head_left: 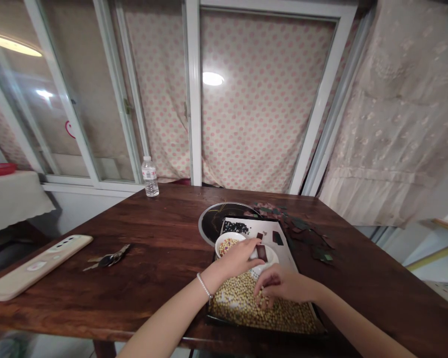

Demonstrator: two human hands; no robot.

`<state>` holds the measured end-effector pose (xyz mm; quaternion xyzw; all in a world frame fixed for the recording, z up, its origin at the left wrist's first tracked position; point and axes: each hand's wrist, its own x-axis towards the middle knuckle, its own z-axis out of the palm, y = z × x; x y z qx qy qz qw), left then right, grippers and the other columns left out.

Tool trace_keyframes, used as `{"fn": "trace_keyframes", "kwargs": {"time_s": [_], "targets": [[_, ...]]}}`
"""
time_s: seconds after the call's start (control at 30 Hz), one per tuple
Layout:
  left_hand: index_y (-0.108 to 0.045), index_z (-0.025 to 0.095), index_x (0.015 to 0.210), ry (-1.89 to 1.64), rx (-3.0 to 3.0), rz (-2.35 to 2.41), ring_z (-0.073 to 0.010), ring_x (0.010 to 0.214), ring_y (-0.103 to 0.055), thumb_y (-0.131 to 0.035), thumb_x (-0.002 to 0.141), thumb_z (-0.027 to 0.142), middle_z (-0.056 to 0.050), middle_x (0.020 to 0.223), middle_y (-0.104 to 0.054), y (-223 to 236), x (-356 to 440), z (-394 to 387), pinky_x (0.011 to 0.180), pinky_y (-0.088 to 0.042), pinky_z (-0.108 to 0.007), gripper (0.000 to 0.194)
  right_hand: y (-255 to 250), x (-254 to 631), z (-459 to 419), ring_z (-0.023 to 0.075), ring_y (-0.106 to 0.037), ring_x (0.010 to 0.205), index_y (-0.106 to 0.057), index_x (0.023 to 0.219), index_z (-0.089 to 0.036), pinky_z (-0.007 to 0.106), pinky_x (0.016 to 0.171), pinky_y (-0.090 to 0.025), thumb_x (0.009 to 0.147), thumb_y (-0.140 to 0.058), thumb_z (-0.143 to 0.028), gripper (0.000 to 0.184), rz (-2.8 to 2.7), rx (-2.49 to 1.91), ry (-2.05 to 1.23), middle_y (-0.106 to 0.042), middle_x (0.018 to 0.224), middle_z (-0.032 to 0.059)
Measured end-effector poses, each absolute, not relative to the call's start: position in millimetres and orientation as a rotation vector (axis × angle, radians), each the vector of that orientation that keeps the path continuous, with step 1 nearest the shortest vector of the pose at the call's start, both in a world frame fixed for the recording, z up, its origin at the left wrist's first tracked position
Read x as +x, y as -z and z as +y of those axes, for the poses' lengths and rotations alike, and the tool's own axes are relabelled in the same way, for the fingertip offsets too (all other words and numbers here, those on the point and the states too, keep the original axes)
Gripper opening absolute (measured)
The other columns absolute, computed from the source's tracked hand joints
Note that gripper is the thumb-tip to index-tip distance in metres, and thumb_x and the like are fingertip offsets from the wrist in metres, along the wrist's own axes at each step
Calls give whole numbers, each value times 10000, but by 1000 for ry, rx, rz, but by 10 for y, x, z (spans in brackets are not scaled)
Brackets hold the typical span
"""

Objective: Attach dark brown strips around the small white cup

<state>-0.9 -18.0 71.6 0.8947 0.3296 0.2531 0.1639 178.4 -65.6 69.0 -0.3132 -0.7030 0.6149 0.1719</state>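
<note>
A shallow dark-edged tray (289, 256) lies on the table in front of me, its near half covered with small round yellowish pieces (239, 298) like beans or beads. My left hand (241, 258) reaches over it, thumb and fingers apart around the left side of a white bowl (273, 258). A dark brown piece (261, 253) shows at that bowl. Just left stands another white bowl (217, 243) with small multicoloured pieces (227, 244). My right hand (283, 284) is low over the yellowish pieces, fingers curled down and closed; what they pinch is unclear.
Black bits (236, 227) and dark flat pieces (278, 238) lie at the tray's far end. Behind it is a round dark mat (211, 221); scraps (302, 223) spread right. A water bottle (150, 177), keys (110, 257) and a phone (37, 268) are left.
</note>
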Motion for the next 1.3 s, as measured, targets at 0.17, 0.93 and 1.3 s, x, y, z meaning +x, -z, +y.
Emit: {"fn": "trace_keyframes", "kwargs": {"time_s": [0.17, 0.93, 1.3], "targets": [[-441, 165, 1233, -728, 2548, 942, -297, 1129, -521, -608, 820, 309, -141, 1248, -543, -708, -9, -179, 937, -411, -418, 468, -739, 1888, -610, 180, -667, 783, -706, 924, -127, 311, 725, -540, 761, -652, -310, 251, -1891, -827, -1834, -681, 875, 83], [-441, 190, 1236, -733, 2538, 957, -282, 1118, -532, -617, 811, 309, -122, 1235, -554, -691, -6, -174, 931, -413, -396, 475, -642, 2097, -616, 240, -621, 1017, -648, 1101, -168, 437, 948, -422, 763, -681, -268, 355, -1618, -877, -2035, -654, 1115, 135], [-445, 209, 1224, -742, 2523, 964, -281, 1113, -534, -624, 804, 296, -107, 1232, -557, -669, 3, -161, 927, -411, -403, 465, -653, 2095, -660, 249, -603, 1047, -670, 1057, -147, 413, 946, -422, 741, -697, -262, 337, -1575, -886, -1989, -652, 1108, 139]]}}
